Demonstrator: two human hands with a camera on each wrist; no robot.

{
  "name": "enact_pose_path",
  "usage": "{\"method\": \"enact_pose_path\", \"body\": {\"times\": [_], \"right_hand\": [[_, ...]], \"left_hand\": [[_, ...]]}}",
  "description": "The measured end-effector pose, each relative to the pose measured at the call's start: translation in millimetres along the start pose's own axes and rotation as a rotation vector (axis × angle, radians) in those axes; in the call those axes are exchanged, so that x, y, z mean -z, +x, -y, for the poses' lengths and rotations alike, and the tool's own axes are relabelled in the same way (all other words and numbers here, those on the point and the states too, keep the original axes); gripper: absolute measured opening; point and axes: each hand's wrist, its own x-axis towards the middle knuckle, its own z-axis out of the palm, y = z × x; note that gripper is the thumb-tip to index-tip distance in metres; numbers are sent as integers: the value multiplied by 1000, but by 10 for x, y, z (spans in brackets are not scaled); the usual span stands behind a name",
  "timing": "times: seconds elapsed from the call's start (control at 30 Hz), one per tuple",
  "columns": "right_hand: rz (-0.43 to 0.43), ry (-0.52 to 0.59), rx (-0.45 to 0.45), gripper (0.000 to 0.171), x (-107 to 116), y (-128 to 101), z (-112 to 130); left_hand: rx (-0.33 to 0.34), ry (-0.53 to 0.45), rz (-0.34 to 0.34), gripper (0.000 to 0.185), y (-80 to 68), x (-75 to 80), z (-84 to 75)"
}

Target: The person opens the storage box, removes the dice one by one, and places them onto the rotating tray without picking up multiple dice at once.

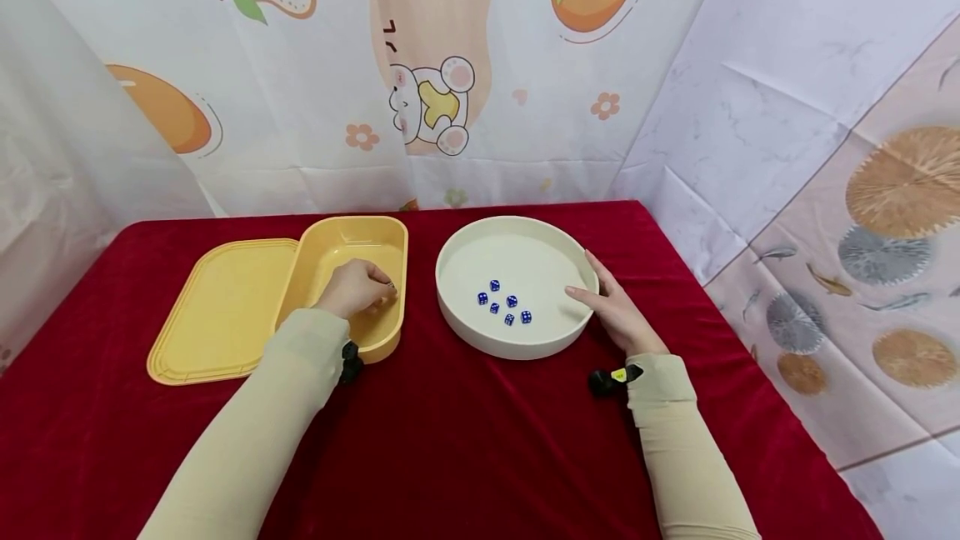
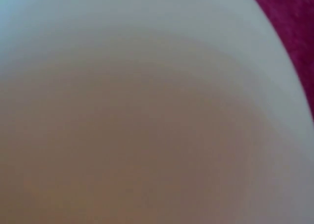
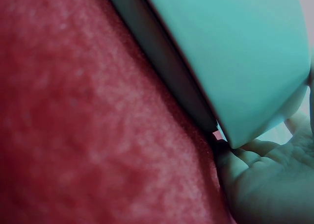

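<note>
My left hand (image 1: 354, 288) is inside the yellow rectangular box (image 1: 405, 252), fingers bent and thumb drawn together. Something tiny and dark shows at the fingertips, too small to make out. The left wrist view is only a blur. On the right, my right hand (image 1: 618, 311) holds the side of a round white tray (image 1: 517, 348), thumb over the rim and the other fingers along the outside. The right wrist view shows that hand (image 3: 274, 180) with its fingers at the tray's lower edge (image 3: 230, 87). Several blue dice (image 1: 512, 301) with white pips lie in the tray.
A flat yellow lid (image 1: 221, 315) lies left of the box, partly under its side. Red cloth (image 1: 465, 457) covers the table. Printed white curtains (image 1: 300, 107) hang behind and to the right.
</note>
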Motion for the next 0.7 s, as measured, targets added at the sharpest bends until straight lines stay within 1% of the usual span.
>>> {"method": "enact_pose_path", "body": {"times": [0.1, 0.3, 0.4, 0.5, 0.6, 0.7], "right_hand": [[1, 5, -2, 88, 0, -2, -4], [2, 20, -5, 87, -1, 15, -18], [3, 22, -5, 87, 0, 15, -17], [6, 17, -1, 87, -2, 9, -12], [7, 19, 3, 87, 1, 12, -14], [5, 25, 6, 86, 8, 23, -17]], "left_hand": [[-10, -7, -20, 27, -12, -5, -13], [-71, -31, -46, 28, -23, -20, -57], [-96, -18, -58, 29, -35, 3, -94], [-104, -31, -82, 30, -62, 40, -148], [-100, -75, -104, 30, -102, 84, -217], [-95, -111, -110, 32, -145, 127, -283]]}}
